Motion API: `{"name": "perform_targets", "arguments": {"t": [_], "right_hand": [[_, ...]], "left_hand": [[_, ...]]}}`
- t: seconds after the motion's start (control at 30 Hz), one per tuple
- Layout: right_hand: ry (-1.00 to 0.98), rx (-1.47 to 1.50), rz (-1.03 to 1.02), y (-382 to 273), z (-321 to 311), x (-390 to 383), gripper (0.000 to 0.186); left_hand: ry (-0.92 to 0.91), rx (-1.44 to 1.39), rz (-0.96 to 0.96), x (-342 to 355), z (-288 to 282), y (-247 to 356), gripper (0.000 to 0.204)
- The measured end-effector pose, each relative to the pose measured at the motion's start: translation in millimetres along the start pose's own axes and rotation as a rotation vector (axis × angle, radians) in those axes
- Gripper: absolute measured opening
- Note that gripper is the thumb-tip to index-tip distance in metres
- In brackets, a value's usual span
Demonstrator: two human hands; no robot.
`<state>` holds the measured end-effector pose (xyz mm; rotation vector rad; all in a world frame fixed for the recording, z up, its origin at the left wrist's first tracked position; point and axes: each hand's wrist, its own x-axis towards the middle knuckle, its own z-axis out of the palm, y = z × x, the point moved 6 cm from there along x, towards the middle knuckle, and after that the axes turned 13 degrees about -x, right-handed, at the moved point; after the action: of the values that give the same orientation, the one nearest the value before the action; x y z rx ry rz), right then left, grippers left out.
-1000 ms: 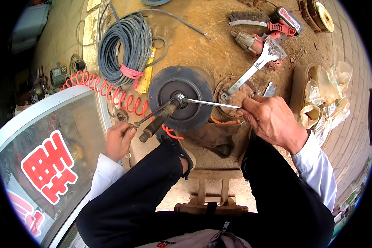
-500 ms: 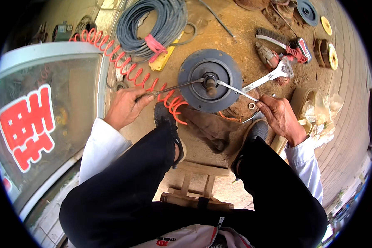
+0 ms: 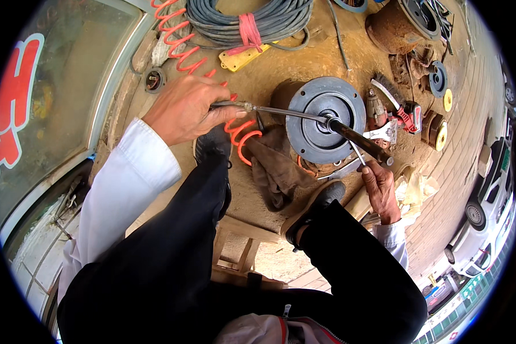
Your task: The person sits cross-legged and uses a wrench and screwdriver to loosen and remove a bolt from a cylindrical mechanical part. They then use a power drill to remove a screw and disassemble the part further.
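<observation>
A grey flanged disc [image 3: 307, 100] on a dark cylinder lies ahead of me, with a dark shaft [image 3: 361, 143] sticking out of its hub toward the lower right. My left hand [image 3: 192, 109] grips the handle of a long steel rod tool [image 3: 284, 112], whose tip reaches the hub from the left. My right hand [image 3: 378, 186], below the shaft's outer end, grips a slim metal tool [image 3: 355, 148] that angles up toward the hub. A brown cloth [image 3: 272, 175] lies below the disc between my shoes.
Coiled cable [image 3: 206, 17], red spiral hose [image 3: 183, 54] and a yellow item [image 3: 238, 62] lie behind. A drill [image 3: 375, 106], brush [image 3: 384, 86], white wrench [image 3: 384, 132], rusty drum [image 3: 387, 28] and pulleys [image 3: 436, 132] sit right. A glass panel [image 3: 69, 86] stands left; cars [image 3: 481, 206] appear far right.
The view has turned, bringing cars into sight. The shaft, earlier pointing down-left and then toward me, now points down-right. Both hands keep their tools at the hub, my left hand higher in view.
</observation>
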<state>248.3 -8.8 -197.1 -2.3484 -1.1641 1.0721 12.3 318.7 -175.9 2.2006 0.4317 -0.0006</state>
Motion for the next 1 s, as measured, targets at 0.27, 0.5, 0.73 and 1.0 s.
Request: {"name": "perform_targets", "arguments": {"t": [0.27, 0.5, 0.73, 1.0], "right_hand": [[0.002, -0.023, 0.058, 9, 1, -5, 0.026], [0.03, -0.076, -0.024, -9, -5, -3, 0.026], [0.052, -0.165, -0.136, -7, -5, 2, 0.028], [0.031, -0.185, -0.146, -6, -8, -1, 0.029]], "left_hand": [[-0.071, -0.06, -0.004, 7, 7, -14, 0.029], [-0.054, -0.002, 0.053, 10, 6, -5, 0.028], [-0.004, -0.018, -0.001, 8, 7, -3, 0.029], [-0.067, 0.032, -0.053, 16, 7, 1, 0.031]]}}
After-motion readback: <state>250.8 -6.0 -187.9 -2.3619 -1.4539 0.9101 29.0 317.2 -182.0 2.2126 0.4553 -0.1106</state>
